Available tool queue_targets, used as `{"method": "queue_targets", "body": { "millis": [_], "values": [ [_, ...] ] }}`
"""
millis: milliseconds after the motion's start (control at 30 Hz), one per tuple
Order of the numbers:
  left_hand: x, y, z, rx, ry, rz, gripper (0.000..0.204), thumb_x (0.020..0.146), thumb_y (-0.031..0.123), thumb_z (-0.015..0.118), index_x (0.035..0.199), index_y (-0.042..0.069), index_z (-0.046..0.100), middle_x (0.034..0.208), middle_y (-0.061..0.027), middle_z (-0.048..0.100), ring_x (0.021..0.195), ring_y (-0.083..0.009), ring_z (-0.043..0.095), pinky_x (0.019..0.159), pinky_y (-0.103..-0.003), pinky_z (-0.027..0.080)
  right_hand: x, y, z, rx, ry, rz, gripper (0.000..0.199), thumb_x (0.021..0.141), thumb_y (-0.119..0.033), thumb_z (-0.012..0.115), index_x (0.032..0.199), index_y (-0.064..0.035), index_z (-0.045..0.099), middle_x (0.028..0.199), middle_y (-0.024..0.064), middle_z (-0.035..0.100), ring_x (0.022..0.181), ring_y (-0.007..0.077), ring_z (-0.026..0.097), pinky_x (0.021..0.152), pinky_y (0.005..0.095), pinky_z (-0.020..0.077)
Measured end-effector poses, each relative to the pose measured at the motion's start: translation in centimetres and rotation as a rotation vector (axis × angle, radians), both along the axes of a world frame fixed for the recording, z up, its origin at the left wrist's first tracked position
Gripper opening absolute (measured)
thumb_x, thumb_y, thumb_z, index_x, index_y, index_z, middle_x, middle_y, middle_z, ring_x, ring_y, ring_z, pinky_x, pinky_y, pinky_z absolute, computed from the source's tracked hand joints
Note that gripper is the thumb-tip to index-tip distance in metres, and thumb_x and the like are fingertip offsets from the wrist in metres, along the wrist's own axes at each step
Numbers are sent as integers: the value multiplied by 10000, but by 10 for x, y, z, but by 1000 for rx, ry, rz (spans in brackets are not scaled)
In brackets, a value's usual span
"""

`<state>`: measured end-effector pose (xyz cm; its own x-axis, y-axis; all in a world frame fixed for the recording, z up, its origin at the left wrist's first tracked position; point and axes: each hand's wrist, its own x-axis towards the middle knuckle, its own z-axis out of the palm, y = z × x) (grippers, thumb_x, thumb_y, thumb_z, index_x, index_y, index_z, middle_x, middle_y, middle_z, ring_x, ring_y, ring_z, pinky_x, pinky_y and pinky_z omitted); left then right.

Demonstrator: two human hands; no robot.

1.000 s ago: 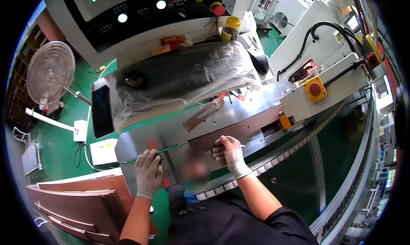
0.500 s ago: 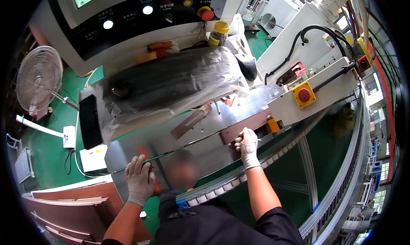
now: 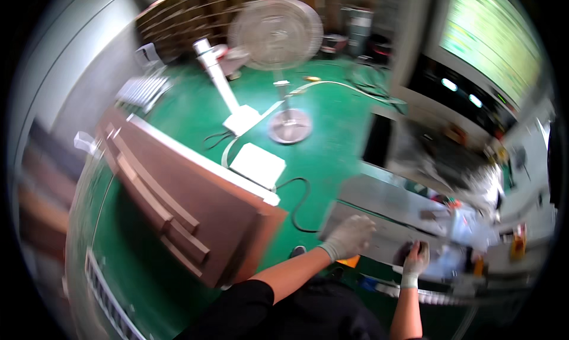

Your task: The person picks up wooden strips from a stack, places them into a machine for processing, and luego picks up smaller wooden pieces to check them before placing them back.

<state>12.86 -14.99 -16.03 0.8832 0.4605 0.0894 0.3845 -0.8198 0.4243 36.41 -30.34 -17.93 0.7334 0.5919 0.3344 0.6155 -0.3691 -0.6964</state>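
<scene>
The view is smeared by motion. My left hand (image 3: 349,238), in a pale glove, is over the near edge of a metal work table (image 3: 379,192); its fingers are too blurred to read. An orange piece (image 3: 349,261) shows just below it. To its right, my gloved right hand (image 3: 416,260) is closed at the same table edge, with something dark at its fingers that I cannot make out. Left of my arms stands a stack of brown boards (image 3: 201,203), with several narrow brown strips (image 3: 142,189) lying on top.
A standing fan (image 3: 288,126) is on the green floor, with a white post (image 3: 216,76), a white box-like piece (image 3: 258,165) and a black cable (image 3: 307,203) nearby. A dark flat device (image 3: 377,139) lies at the table's far corner. A machine with a lit screen (image 3: 492,37) rises at the right.
My view has swung left, bringing the board stack and fan toward the middle and the table to the right. My right hand remains closed near the table edge.
</scene>
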Motion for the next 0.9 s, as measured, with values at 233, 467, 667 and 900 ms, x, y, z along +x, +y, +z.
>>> {"method": "queue_targets", "body": {
  "millis": [233, 467, 667, 900],
  "values": [
    [-193, 4, 25, -411, -264, 356, 353, 899, 159, 595, 1228, 33, 618, 1262, -181, 613, 1215, -366, 565, 1052, -468, 448, -85, 53, -8, -120, -1, 247, 243, 957, -230, 609, 808, -39, 600, 664, 70, 569, 625, 190, 559, 612, 353, 454],
    [-415, 33, 58, 327, -211, 1427, 485, 907, 202, 633, 1333, -4, 528, 1392, -236, 517, 1343, -405, 447, 1132, -487, 372, -93, 69, 5, -187, -45, 258, 243, 954, -236, 596, 815, -37, 613, 740, 138, 623, 668, 300, 612, 639, 392, 488],
    [-516, 58, 51, 66, 368, 1510, 660, 933, 436, 582, 1439, 25, 478, 1524, -184, 447, 1456, -404, 326, 1214, -520, 226, -85, 68, -8, -204, -167, 164, 291, 969, -280, 565, 822, -34, 616, 768, 171, 638, 700, 334, 625, 666, 420, 505],
    [-477, 57, -30, 101, 401, 1479, 696, 960, 507, 490, 1490, 59, 455, 1593, -242, 330, 1494, -442, 249, 1227, -572, 128, -88, 68, -26, -119, -157, 98, 264, 983, -267, 572, 861, -35, 606, 738, 113, 610, 674, 263, 589, 661, 385, 485]
  ]
}}
